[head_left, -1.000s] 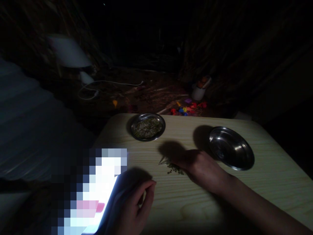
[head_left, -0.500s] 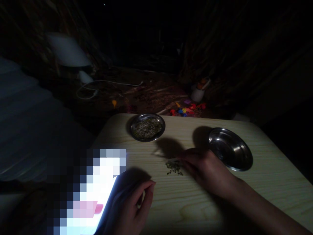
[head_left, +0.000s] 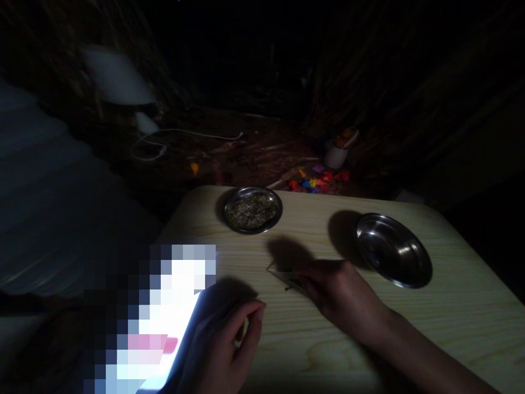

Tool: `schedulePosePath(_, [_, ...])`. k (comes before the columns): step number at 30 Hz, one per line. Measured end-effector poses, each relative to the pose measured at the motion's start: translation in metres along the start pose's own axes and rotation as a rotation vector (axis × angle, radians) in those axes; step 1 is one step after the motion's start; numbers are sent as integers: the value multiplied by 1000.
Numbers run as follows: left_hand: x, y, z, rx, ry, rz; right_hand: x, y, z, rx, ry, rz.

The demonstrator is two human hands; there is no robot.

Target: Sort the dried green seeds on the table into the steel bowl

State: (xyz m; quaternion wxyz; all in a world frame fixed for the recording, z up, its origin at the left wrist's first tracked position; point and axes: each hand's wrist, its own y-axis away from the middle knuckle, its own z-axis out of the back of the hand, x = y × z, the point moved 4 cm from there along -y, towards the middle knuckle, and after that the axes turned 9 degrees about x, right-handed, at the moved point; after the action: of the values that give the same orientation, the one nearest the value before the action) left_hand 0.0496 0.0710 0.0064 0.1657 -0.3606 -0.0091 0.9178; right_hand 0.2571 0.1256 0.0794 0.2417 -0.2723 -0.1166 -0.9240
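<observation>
The room is dark, and a pale wooden table [head_left: 451,317] lies before me. My left hand [head_left: 223,345] holds a lit phone [head_left: 164,317] at the table's near left edge. My right hand [head_left: 348,295] rests on the table's middle, gripping a thin flat card [head_left: 285,275] by its edge. The card lies low over a small pile of green grains [head_left: 292,285], and only a few of them show. A steel plate [head_left: 279,210] full of similar grains sits at the far edge. An empty steel plate [head_left: 394,249] stands just right of my right hand.
On the dark floor beyond the table lie coloured toy pieces [head_left: 318,180], a white cup [head_left: 337,153] and a white cable [head_left: 164,139]. A pale rounded object [head_left: 117,76] sits at the far left. The table's edges are close on the left and right.
My right hand has slid the card over the grain pile, hiding most of the grains. The left hand with the phone has barely moved. The view has shifted slightly.
</observation>
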Motion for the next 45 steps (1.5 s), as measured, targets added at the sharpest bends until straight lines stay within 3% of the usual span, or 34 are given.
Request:
schedulePosePath(35, [1, 1, -2, 25, 28, 31, -1, -9, -4, -4, -9, 23])
schedulePosePath(45, [2, 0, -3, 45, 57, 64, 1, -6, -9, -3, 89, 55])
